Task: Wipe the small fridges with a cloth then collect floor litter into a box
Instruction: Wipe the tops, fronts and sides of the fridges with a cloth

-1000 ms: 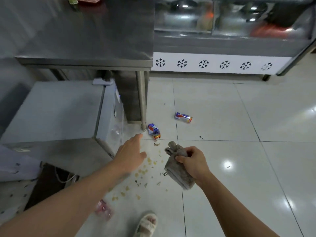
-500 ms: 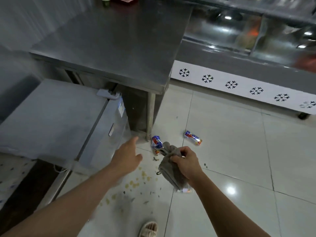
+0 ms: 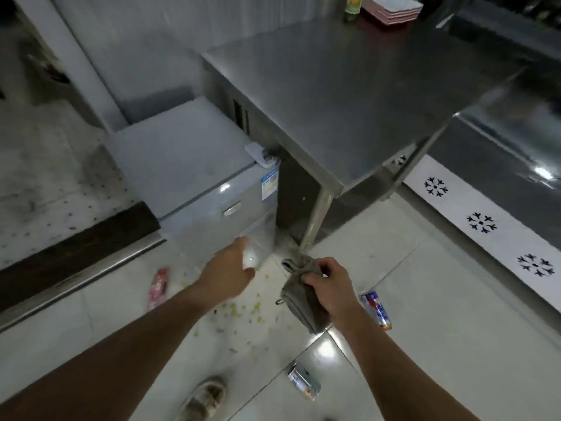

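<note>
- Left of the fingers, a red wrapper (image 3: 158, 287) lies on the floor.
- Left hand (image 3: 230, 273) reaches toward the small fridge (image 3: 194, 174), fingers relaxed, holding nothing.
- Right hand (image 3: 331, 288) grips the grey cloth (image 3: 299, 303), fingers curled round it.
- Right of those fingers lies a can (image 3: 376, 309).

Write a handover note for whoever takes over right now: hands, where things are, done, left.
Left hand: open, reaching toward the small fridge, holding nothing.
Right hand: fingers grip the grey cloth, held above the floor.
Litter on the tiles: red wrapper, blue-and-red wrapper, silver wrapper, yellow crumbs.
Done: cloth in hand; cannot tell whether any wiping has happened.
Left: wipe the fridge, then collect the litter. No box in view.
</note>
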Motion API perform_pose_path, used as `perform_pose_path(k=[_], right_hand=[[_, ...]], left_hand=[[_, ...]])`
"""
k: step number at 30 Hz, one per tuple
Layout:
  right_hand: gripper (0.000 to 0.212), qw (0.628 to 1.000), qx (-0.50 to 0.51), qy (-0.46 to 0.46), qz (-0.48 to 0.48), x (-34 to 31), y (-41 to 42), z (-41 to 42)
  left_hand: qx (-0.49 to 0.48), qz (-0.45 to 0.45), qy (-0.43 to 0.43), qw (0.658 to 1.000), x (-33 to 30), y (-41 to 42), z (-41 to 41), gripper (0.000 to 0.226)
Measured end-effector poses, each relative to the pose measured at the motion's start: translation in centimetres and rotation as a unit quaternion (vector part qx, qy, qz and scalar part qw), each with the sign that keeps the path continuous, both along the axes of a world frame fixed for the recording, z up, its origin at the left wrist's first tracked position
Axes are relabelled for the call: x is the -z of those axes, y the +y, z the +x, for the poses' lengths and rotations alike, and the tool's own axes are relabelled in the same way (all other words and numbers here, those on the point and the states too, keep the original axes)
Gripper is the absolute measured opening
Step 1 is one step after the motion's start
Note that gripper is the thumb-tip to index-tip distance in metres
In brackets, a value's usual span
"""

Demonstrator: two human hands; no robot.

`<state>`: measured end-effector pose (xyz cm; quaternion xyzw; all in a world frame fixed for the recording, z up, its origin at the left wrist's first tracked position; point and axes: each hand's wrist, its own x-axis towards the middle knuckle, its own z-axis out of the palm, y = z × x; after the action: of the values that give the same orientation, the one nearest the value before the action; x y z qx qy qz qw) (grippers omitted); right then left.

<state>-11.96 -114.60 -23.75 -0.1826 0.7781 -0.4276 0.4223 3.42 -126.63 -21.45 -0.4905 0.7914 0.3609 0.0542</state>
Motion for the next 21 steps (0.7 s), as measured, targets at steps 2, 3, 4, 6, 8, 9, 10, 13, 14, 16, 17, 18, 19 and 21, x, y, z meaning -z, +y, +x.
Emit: perform_pose_path(k=[2,3,4,6,8,9,10,13,14,16,17,18,19,21], right_hand=[[0.014,0.999,-0.029,0.005,-0.013,-0.1,0.2,-0.6],[0.014,0.999,-0.039,0.006,-0.017,-0.2,0.2,-0.8],[0.015,0.999,-0.047,0.006,-0.023,-0.3,0.1,-0.8],[0.018,0.998,-0.054,-0.007,-0.032,-0.4,-0.6,-0.5],[0.018,0.997,-0.073,-0.017,-0.025,-0.5,-1.7,0.0],[0.018,0.996,-0.086,-0.014,-0.022,-0.5,-2.4,0.4],[0.017,0.995,-0.097,-0.008,-0.022,-0.5,-3.0,0.7],[0.018,0.993,-0.114,0.014,-0.029,0.1,-4.7,1.9],[0.019,0.992,-0.123,0.02,-0.029,0.4,-5.2,2.2],[0.02,0.989,-0.142,0.028,-0.031,1.0,-6.3,2.8],[0.021,0.988,-0.15,0.033,-0.032,1.3,-6.9,3.1],[0.022,0.986,-0.159,0.038,-0.032,1.6,-7.5,3.4],[0.023,0.984,-0.169,0.043,-0.036,1.9,-8.1,3.7],[0.023,0.979,-0.193,0.045,-0.052,2.5,-9.1,4.3]], left_hand=[[-0.057,-0.011,0.007,0.998,-0.5,1.4,0.6,0.062],[-0.076,-0.021,0.005,0.997,-0.7,2.1,1.0,0.061],[-0.091,-0.029,0.003,0.995,-1.0,2.6,1.5,0.061],[-0.122,-0.035,0.012,0.992,-1.2,3.2,2.5,0.061],[-0.151,-0.032,0.023,0.988,-1.2,3.4,3.7,0.061],[-0.162,-0.032,0.027,0.986,-1.1,3.4,4.1,0.06],[-0.172,-0.033,0.031,0.984,-0.9,3.3,4.6,0.06],[-0.202,-0.036,0.043,0.978,-0.2,2.7,5.9,0.062],[-0.213,-0.038,0.047,0.975,0.1,2.5,6.3,0.063],[-0.234,-0.043,0.057,0.97,0.8,2.1,6.8,0.064],[-0.243,-0.047,0.062,0.967,1.0,1.9,7.0,0.065],[-0.253,-0.052,0.067,0.964,1.3,1.7,7.2,0.065],[-0.263,-0.055,0.07,0.961,1.6,1.5,7.3,0.065],[-0.285,-0.061,0.065,0.954,1.9,1.0,7.6,0.065]])
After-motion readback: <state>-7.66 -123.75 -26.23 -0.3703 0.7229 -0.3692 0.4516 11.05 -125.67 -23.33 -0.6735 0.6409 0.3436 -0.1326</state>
